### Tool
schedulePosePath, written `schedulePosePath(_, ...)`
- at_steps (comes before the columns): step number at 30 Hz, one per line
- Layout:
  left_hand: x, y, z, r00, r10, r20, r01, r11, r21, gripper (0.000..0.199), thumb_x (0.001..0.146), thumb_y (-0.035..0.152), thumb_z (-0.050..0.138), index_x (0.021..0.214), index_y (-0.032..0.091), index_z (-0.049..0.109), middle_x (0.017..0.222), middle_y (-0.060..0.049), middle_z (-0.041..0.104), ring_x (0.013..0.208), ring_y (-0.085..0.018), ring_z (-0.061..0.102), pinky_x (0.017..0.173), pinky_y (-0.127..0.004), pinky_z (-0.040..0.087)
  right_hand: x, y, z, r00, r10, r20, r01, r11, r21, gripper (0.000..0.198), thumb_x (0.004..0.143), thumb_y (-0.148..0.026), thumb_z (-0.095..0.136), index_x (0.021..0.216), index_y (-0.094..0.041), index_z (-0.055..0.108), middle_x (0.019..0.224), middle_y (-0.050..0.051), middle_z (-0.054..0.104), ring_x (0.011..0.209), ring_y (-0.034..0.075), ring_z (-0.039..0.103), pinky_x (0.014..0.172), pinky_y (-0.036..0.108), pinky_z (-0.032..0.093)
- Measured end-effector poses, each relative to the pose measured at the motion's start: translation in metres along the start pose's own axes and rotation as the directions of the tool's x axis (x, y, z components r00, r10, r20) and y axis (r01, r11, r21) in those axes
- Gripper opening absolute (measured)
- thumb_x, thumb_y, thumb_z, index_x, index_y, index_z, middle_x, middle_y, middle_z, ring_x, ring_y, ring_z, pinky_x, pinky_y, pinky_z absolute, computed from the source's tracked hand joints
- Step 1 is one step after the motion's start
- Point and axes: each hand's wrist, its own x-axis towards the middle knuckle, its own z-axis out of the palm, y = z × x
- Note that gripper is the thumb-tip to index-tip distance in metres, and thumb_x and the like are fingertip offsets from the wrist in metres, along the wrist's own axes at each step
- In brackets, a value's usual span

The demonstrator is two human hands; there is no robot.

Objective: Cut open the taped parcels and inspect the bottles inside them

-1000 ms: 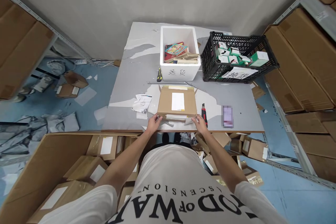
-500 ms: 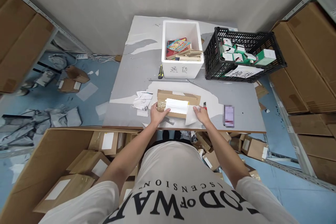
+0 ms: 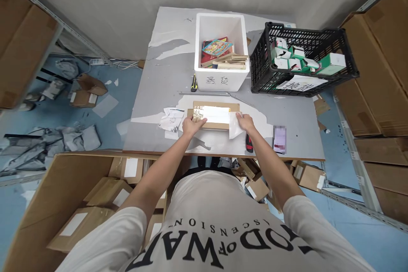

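Observation:
A flat cardboard box (image 3: 219, 126) is held over the near part of the table, with clear tape along its left end and a white label (image 3: 216, 114) on its upper face. My left hand (image 3: 191, 126) grips its left end, thumb on top. At the other end, my right hand (image 3: 245, 122) pinches a white, slightly translucent slip (image 3: 235, 129) that hangs beside the label. Whether those fingers also hold the box is hidden. A red and black box cutter (image 3: 249, 143) lies on the table just below my right hand. Crumpled paper slips (image 3: 172, 120) lie left of my left hand.
On the grey table (image 3: 145, 89) stand a white foam box (image 3: 219, 80) of books and a black crate (image 3: 259, 72) of green-white cartons. A yellow-black utility knife (image 3: 194, 83) and a phone (image 3: 279, 139) lie there too. A large carton (image 3: 60, 182) of parcels stands below left.
The box has tilted and shifted slightly up the view. My right hand has moved up a little with the slip, and more of the box cutter now shows below it.

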Motion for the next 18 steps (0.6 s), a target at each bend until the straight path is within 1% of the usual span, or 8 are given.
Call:
schedulePosePath(2,0.007,0.003,0.004,1.0,-0.004,-0.025,0.003,1.0,-0.031,0.055,0.058,0.059,0.078,0.093,0.018,0.068,0.094,-0.011,0.072,0.093,-0.028,0.066,0.085,-0.038,0.051,0.01,-0.002,0.0,1.0,-0.005,-0.009,0.005,1.0,0.01,0.049,0.091,-0.053,0.042,0.099,-0.013,0.068,0.109,0.019,0.069,0.106,0.028,0.063,0.088,0.033,0.047)
schedulePosePath(4,0.011,0.001,0.01,0.997,0.0,-0.082,-0.007,0.996,-0.089,0.061,0.056,0.057,0.08,0.098,0.016,0.067,0.098,-0.013,0.07,0.098,-0.029,0.065,0.089,-0.04,0.051,0.016,0.004,0.0,1.0,-0.016,0.001,0.015,0.997,0.079,0.05,0.089,-0.056,0.044,0.098,-0.013,0.067,0.105,0.017,0.07,0.1,0.027,0.064,0.084,0.033,0.048)
schedulePosePath(6,0.014,-0.004,0.016,0.99,-0.003,-0.138,-0.016,0.991,-0.136,0.066,0.052,0.056,0.083,0.101,0.015,0.066,0.102,-0.015,0.068,0.103,-0.031,0.063,0.094,-0.044,0.049,0.018,0.019,-0.003,0.999,-0.026,0.021,0.02,0.975,0.219,0.055,0.091,-0.06,0.037,0.098,-0.014,0.066,0.097,0.014,0.071,0.09,0.024,0.066,0.079,0.032,0.05)
schedulePosePath(8,0.016,-0.008,0.021,0.987,-0.011,-0.158,-0.013,0.988,-0.153,0.069,0.05,0.056,0.084,0.102,0.014,0.065,0.105,-0.016,0.066,0.106,-0.033,0.062,0.097,-0.048,0.047,0.015,0.043,-0.004,1.0,0.007,-0.024,0.0,0.96,0.281,0.059,0.094,-0.058,0.025,0.102,-0.014,0.064,0.094,0.013,0.07,0.085,0.021,0.066,0.077,0.032,0.051)
schedulePosePath(10,0.018,-0.012,0.025,0.988,-0.018,-0.156,-0.006,0.989,-0.15,0.069,0.051,0.056,0.084,0.101,0.013,0.065,0.105,-0.017,0.065,0.106,-0.034,0.061,0.098,-0.049,0.047,0.008,0.068,0.0,0.988,0.089,-0.124,-0.067,0.983,0.171,0.055,0.094,-0.054,0.026,0.107,-0.014,0.061,0.102,0.014,0.068,0.094,0.022,0.065,0.083,0.034,0.05)
schedulePosePath(12,0.019,-0.014,0.027,0.984,-0.021,-0.179,-0.006,0.988,-0.152,0.068,0.051,0.054,0.084,0.101,0.012,0.065,0.105,-0.017,0.064,0.107,-0.035,0.061,0.099,-0.051,0.046,-0.002,0.089,0.01,0.969,0.167,-0.182,-0.167,0.986,0.012,0.046,0.087,-0.052,0.047,0.109,-0.014,0.059,0.112,0.017,0.063,0.106,0.027,0.06,0.091,0.04,0.047)
schedulePosePath(15,0.019,-0.015,0.028,0.974,-0.026,-0.225,-0.011,0.987,-0.163,0.069,0.049,0.052,0.086,0.102,0.013,0.064,0.105,-0.016,0.063,0.108,-0.034,0.06,0.101,-0.052,0.045,-0.016,0.104,0.03,0.958,0.252,-0.135,-0.265,0.96,-0.086,0.054,0.071,-0.041,0.069,0.115,-0.014,0.054,0.122,0.02,0.055,0.111,0.033,0.057,0.093,0.046,0.045)
schedulePosePath(18,0.02,-0.017,0.029,0.983,-0.015,-0.183,-0.021,0.981,-0.191,0.062,0.052,0.053,0.084,0.097,0.015,0.065,0.097,-0.013,0.064,0.1,-0.032,0.062,0.096,-0.052,0.048,-0.02,0.107,0.036,0.967,0.232,-0.105,-0.243,0.965,-0.103,0.049,0.075,-0.032,0.064,0.118,-0.012,0.052,0.118,0.021,0.057,0.107,0.032,0.059,0.092,0.046,0.046)
